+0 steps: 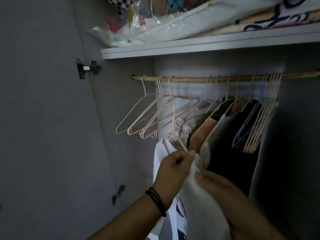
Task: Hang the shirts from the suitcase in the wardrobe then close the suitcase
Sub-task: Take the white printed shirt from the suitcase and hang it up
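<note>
Just one white shirt [204, 213], printed low on its front, hangs on one pink hanger [173, 122] whose hook sits below the rod's [190, 78] left half. The left hand [173, 168] pinches the hanger's arm; the right hand [223, 189] grips the cloth. At least three bare hangers [138, 118] crowd the rod's left end.

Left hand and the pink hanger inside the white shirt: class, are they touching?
Touching. The head view shows the left hand pinching the hanger wire at the white shirt collar.
</note>
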